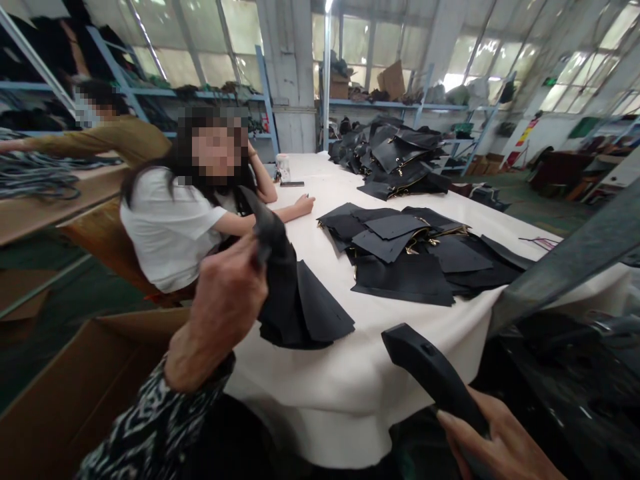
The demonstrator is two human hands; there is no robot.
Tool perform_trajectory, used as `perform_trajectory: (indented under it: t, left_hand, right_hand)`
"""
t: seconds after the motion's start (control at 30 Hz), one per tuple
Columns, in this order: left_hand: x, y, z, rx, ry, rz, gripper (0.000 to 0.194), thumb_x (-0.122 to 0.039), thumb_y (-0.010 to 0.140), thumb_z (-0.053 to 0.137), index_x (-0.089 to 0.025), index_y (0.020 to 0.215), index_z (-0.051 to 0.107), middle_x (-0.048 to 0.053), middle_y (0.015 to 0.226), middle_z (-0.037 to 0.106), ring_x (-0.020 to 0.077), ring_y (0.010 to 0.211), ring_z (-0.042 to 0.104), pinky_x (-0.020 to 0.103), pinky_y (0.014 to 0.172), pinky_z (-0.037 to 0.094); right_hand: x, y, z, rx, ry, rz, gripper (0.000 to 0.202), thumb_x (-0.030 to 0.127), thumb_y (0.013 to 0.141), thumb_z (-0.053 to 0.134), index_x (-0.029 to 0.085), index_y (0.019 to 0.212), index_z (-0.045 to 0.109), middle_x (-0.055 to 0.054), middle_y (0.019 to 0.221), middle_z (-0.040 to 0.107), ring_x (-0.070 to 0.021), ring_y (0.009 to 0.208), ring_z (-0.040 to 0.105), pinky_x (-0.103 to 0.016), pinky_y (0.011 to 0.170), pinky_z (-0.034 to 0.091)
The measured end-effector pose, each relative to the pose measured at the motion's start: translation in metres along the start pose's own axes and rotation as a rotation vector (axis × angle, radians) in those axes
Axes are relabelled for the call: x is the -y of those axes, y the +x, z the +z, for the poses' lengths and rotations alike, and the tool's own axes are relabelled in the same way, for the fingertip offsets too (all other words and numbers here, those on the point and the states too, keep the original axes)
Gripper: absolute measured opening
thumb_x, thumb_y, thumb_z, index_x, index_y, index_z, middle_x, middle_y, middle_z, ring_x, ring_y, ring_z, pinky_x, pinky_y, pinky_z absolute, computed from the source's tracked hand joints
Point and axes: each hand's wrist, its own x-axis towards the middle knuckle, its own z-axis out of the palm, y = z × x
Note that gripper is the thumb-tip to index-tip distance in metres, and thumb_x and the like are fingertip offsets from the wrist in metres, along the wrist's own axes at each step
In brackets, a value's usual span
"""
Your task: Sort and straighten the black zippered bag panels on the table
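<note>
My left hand (225,303) is closed on a black leather piece (275,233), raised above the near left part of the table. Right below it, a small stack of black pieces (323,310) lies fanned out at the table edge. At the lower right, my right hand (500,440) is wrapped round the handle of a black handheld tool (433,373), whose angled head points up and left over the white cloth. A wider pile of black pieces with gold zippers (400,260) lies past the tool.
A person in a white shirt (173,220) sits at the left of the white-covered table (320,227). Farther back rises a large black heap (400,157). A cardboard box (100,373) stands lower left; a metal post (565,260) slants at the right.
</note>
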Motion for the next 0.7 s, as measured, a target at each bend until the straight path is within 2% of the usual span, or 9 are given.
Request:
perform_trajectory:
  t: [0.07, 0.13, 0.23, 0.3, 0.37, 0.47, 0.57, 0.7]
  left_hand:
    - [-0.024, 0.005, 0.016, 0.271, 0.113, 0.267, 0.036, -0.008, 0.08, 0.042, -0.006, 0.112, 0.058, 0.015, 0.1, 0.064, 0.0299, 0.099, 0.06, 0.04, 0.085, 0.047]
    - [-0.041, 0.0, 0.044, 0.438, 0.277, 0.365, 0.039, -0.006, 0.078, 0.042, -0.005, 0.114, 0.056, 0.016, 0.093, 0.064, 0.03, 0.089, 0.062, 0.038, 0.075, 0.049]
    - [-0.049, -0.028, 0.092, 0.558, 0.337, 0.385, 0.033, -0.002, 0.078, 0.039, -0.005, 0.102, 0.061, 0.018, 0.086, 0.062, 0.0266, 0.075, 0.061, 0.036, 0.067, 0.048]
    - [-0.042, -0.056, 0.121, 0.605, 0.29, 0.445, 0.036, -0.001, 0.077, 0.039, -0.004, 0.107, 0.059, 0.022, 0.095, 0.062, 0.0288, 0.083, 0.061, 0.039, 0.07, 0.049]
    - [-0.031, -0.085, 0.141, 0.609, 0.293, 0.448, 0.041, 0.001, 0.077, 0.038, -0.001, 0.114, 0.056, 0.026, 0.108, 0.06, 0.0319, 0.1, 0.058, 0.042, 0.078, 0.049]
    - [-0.011, -0.117, 0.154, 0.574, 0.259, 0.447, 0.048, -0.001, 0.079, 0.039, 0.001, 0.127, 0.047, 0.026, 0.131, 0.048, 0.0325, 0.124, 0.044, 0.045, 0.097, 0.043]
    - [0.001, -0.133, 0.158, 0.518, 0.194, 0.453, 0.051, -0.008, 0.084, 0.039, -0.003, 0.135, 0.04, 0.021, 0.141, 0.04, 0.0301, 0.133, 0.033, 0.046, 0.106, 0.035]
    - [0.004, -0.14, 0.163, 0.462, 0.19, 0.444, 0.05, -0.016, 0.087, 0.041, -0.001, 0.135, 0.039, 0.021, 0.142, 0.038, 0.0316, 0.135, 0.029, 0.048, 0.109, 0.033]
  right_hand:
    - [-0.007, -0.001, -0.004, -0.016, -0.019, 0.035, 0.04, 0.055, 0.085, 0.047, 0.02, 0.065, 0.05, 0.0, 0.054, 0.057, -0.0166, 0.052, 0.058, -0.023, 0.05, 0.045]
    - [-0.011, -0.001, -0.008, -0.035, -0.027, 0.048, 0.037, 0.053, 0.084, 0.049, 0.019, 0.07, 0.055, -0.001, 0.059, 0.061, -0.0184, 0.057, 0.059, -0.024, 0.053, 0.046]
    - [-0.014, -0.004, -0.016, -0.135, -0.048, 0.027, 0.031, 0.05, 0.082, 0.054, 0.019, 0.077, 0.058, -0.004, 0.074, 0.067, -0.0221, 0.073, 0.062, -0.026, 0.066, 0.048]
    - [-0.014, -0.007, -0.019, -0.162, -0.047, 0.044, 0.03, 0.049, 0.082, 0.054, 0.02, 0.076, 0.057, -0.003, 0.067, 0.065, -0.0208, 0.067, 0.061, -0.026, 0.063, 0.048]
    - [-0.014, -0.009, -0.02, -0.119, -0.023, 0.072, 0.03, 0.048, 0.083, 0.052, 0.02, 0.073, 0.054, 0.001, 0.056, 0.059, -0.0177, 0.055, 0.057, -0.025, 0.056, 0.046]
    - [-0.012, -0.01, -0.019, -0.057, 0.011, 0.1, 0.031, 0.048, 0.085, 0.048, 0.02, 0.074, 0.052, 0.002, 0.052, 0.056, -0.0158, 0.05, 0.056, -0.025, 0.052, 0.045]
    - [-0.009, -0.008, -0.016, -0.033, 0.013, 0.111, 0.031, 0.049, 0.086, 0.045, 0.02, 0.076, 0.051, 0.002, 0.05, 0.055, -0.0158, 0.048, 0.055, -0.025, 0.052, 0.044]
    - [0.0, -0.001, -0.008, -0.018, 0.027, 0.08, 0.028, 0.043, 0.088, 0.046, 0.019, 0.074, 0.05, 0.003, 0.051, 0.055, -0.0146, 0.05, 0.054, -0.024, 0.052, 0.043]
